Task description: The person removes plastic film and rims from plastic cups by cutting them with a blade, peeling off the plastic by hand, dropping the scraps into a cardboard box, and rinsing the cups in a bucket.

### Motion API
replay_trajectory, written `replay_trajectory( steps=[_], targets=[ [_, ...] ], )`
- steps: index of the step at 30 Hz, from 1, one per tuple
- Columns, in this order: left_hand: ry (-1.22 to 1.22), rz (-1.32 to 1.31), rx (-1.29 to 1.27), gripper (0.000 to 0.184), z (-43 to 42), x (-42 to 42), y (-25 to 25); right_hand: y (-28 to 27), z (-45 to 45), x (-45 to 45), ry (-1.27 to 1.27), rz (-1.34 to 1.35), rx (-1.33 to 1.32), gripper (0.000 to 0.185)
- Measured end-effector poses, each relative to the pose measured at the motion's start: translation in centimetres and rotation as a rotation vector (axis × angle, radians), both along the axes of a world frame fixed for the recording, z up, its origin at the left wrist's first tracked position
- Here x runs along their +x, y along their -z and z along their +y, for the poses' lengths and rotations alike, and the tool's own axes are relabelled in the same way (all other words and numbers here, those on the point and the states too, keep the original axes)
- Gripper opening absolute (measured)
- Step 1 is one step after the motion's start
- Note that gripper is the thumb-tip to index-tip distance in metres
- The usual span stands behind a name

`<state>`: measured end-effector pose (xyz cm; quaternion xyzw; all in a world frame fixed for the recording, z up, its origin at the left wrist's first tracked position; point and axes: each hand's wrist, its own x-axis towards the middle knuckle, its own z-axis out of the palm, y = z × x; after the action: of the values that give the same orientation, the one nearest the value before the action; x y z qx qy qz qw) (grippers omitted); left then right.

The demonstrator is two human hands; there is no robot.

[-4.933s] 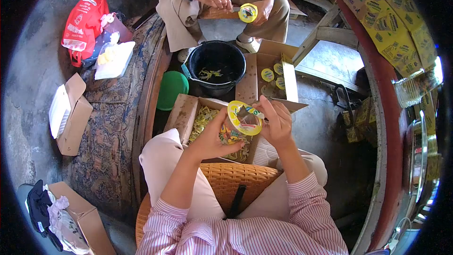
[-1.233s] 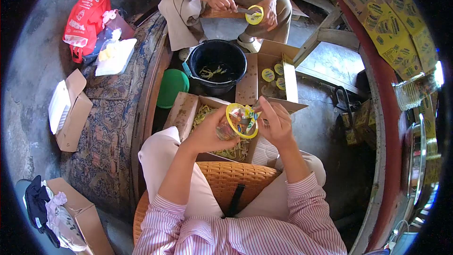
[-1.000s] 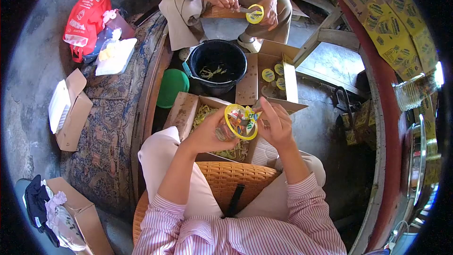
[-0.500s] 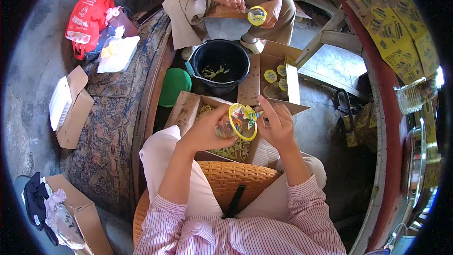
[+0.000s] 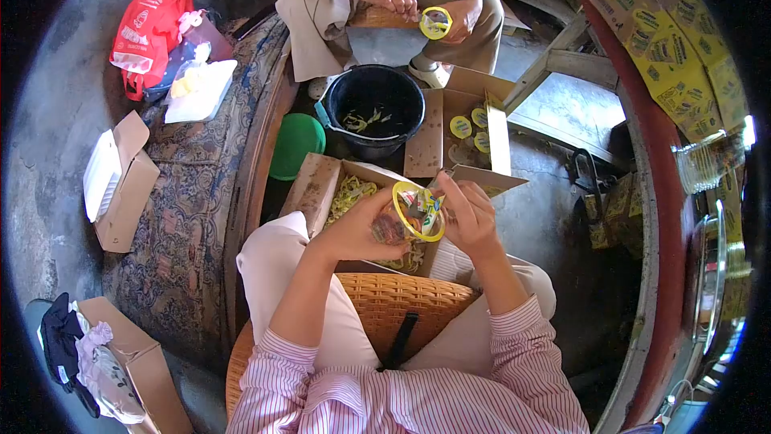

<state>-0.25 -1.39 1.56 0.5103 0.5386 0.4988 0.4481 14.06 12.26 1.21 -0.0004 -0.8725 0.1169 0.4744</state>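
My left hand (image 5: 360, 229) wraps around a clear plastic cup (image 5: 391, 229) with a yellow rim, its mouth tilted toward my right hand. A printed film lid (image 5: 431, 203), partly loose, hangs at the cup's mouth. My right hand (image 5: 470, 217) is closed at the rim beside this film; a thin greyish thing shows by its fingers, too small to name. Beneath both hands sits a cardboard box (image 5: 301, 193) holding yellow-green strips (image 5: 351, 193).
Across from me a seated person's hands (image 5: 393, 2) work on another yellow-rimmed cup (image 5: 435, 23). Between us stand a black bucket (image 5: 376, 145) with strips inside and a carton (image 5: 498, 141) of cups. A green lid (image 5: 297, 147) lies left; a red post (image 5: 642, 153) stands right.
The cup has tipped and shifted slightly down and right in my left hand. The printed film sits differently in its mouth, and my right fingers have drawn closer together at the rim.
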Motion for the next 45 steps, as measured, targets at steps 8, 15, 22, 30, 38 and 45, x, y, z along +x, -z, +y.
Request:
replay_trajectory(
  steps=[8, 15, 22, 30, 38, 45],
  targets=[
    [0.062, -0.066, -0.119, 0.065, -0.3, 0.0, 1.2, -0.1, -0.2, 0.1, -0.032, 0.011, -0.015, 0.049],
    [0.032, -0.076, 0.027, 0.066, 0.1, 0.4, 0.8, -0.4, 0.3, 0.2, -0.002, -0.021, -0.011, 0.051],
    [-0.013, 0.041, 0.055, 0.063, 0.2, 0.2, 0.6, -0.7, 0.7, 0.4, 0.035, -0.054, -0.025, 0.058],
    [0.051, -0.011, -0.14, 0.061, 0.0, 0.3, 0.0, -0.3, 0.2, 0.0, 0.004, -0.007, -0.017, 0.054],
    [0.044, -0.107, -0.085, 0.068, -0.2, 0.7, 0.2, -0.5, 0.0, 0.0, -0.049, -0.002, -0.049, 0.049],
    [-0.117, 0.12, 0.136, 0.066, 0.8, 0.2, 1.2, -0.6, 1.1, 0.5, 0.057, -0.027, 0.032, 0.053]
  ],
)
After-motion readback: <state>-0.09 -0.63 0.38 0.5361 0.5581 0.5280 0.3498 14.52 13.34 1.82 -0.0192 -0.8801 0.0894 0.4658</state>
